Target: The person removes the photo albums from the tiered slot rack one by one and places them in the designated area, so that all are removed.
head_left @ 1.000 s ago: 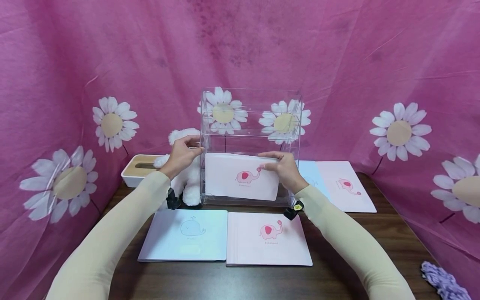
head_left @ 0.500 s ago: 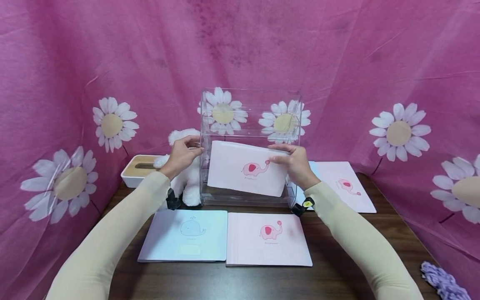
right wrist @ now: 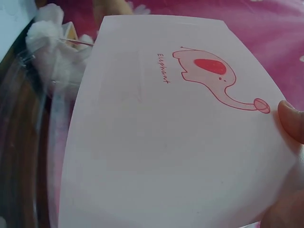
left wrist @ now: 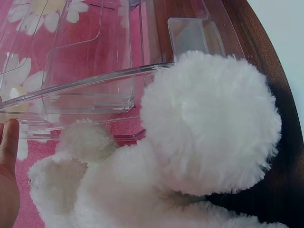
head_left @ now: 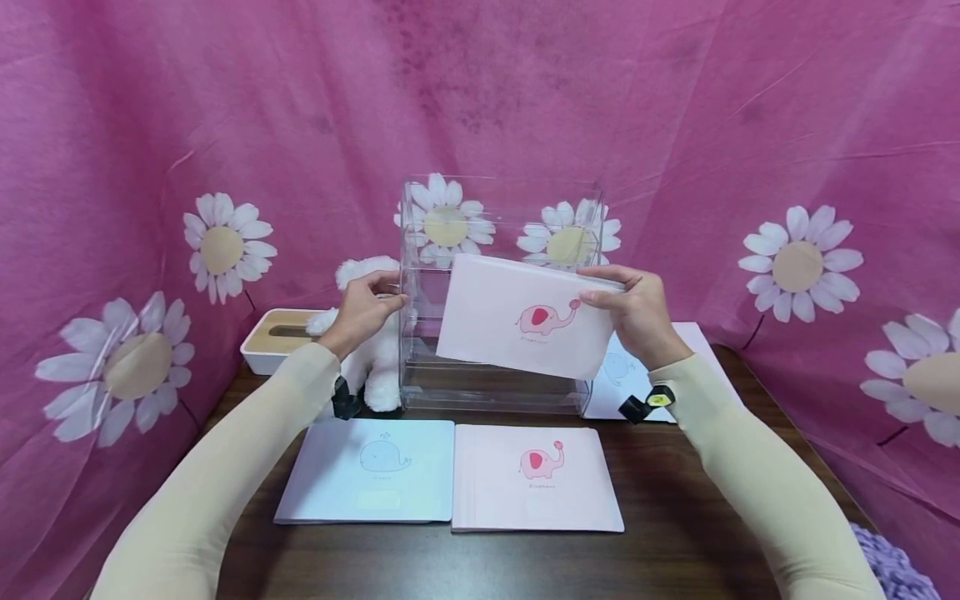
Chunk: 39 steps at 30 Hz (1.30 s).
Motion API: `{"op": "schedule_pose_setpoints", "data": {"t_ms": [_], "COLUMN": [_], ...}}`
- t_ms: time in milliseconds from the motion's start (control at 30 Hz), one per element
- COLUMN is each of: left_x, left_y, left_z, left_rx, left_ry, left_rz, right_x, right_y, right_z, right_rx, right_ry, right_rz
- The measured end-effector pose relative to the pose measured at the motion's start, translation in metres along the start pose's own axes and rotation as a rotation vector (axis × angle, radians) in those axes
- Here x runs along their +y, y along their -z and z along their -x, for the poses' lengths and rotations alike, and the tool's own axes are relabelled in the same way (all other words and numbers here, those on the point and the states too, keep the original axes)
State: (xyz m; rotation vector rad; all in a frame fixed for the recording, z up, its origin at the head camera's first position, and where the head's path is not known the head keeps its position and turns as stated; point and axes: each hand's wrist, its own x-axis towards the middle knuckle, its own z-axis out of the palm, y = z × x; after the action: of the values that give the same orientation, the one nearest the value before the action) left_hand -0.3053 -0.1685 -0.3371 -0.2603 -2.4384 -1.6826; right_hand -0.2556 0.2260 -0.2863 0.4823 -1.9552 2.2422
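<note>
A pink booklet with an elephant drawing (head_left: 517, 321) is tilted in front of the clear plastic rack (head_left: 495, 404), pinched at its right edge by my right hand (head_left: 637, 312). In the right wrist view the thumb (right wrist: 292, 121) presses on the booklet's face (right wrist: 142, 128). My left hand (head_left: 362, 312) holds the left side wall of the rack; part of this hand (left wrist: 8, 175) shows in the left wrist view beside the rack's edge (left wrist: 95, 85). A white plush toy (head_left: 384, 367) stands against the rack's left side, partly behind the left hand.
On the table in front lie a blue whale booklet (head_left: 375, 471) and a pink elephant booklet (head_left: 495, 492). More booklets (head_left: 615, 392) lie at the right, partly covered. A white box with a wooden lid (head_left: 262, 360) stands at back left; purple knitted material (head_left: 892, 567) is at lower right.
My right hand has drawn the elephant booklet out of the rack's lower part, moving it up, right and nearer, with a tilt. The left hand has stayed on the rack.
</note>
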Motion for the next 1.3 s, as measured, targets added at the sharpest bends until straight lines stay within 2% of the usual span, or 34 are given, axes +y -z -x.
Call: {"op": "schedule_pose_setpoints", "data": {"t_ms": [267, 533, 800, 1033, 1300], "left_x": [0.0, 0.0, -0.002, -0.002, -0.003], "left_y": [0.0, 0.001, 0.001, -0.001, 0.0], "left_z": [-0.001, -0.001, -0.001, -0.001, 0.0], "left_rx": [-0.005, -0.007, -0.005, -0.004, -0.002], "left_ry": [0.004, 0.011, 0.009, 0.004, -0.012], "left_rz": [-0.008, -0.016, -0.027, -0.018, -0.026], "right_x": [-0.019, -0.031, -0.035, -0.034, -0.02], "right_y": [0.029, 0.066, 0.111, 0.156, 0.195], "right_z": [0.011, 0.029, 0.043, 0.057, 0.078], "right_rx": [0.031, 0.07, 0.016, -0.008, -0.001], "right_ry": [0.049, 0.05, 0.059, 0.059, -0.061], "right_rz": [-0.029, -0.051, -0.187, -0.167, -0.015]}}
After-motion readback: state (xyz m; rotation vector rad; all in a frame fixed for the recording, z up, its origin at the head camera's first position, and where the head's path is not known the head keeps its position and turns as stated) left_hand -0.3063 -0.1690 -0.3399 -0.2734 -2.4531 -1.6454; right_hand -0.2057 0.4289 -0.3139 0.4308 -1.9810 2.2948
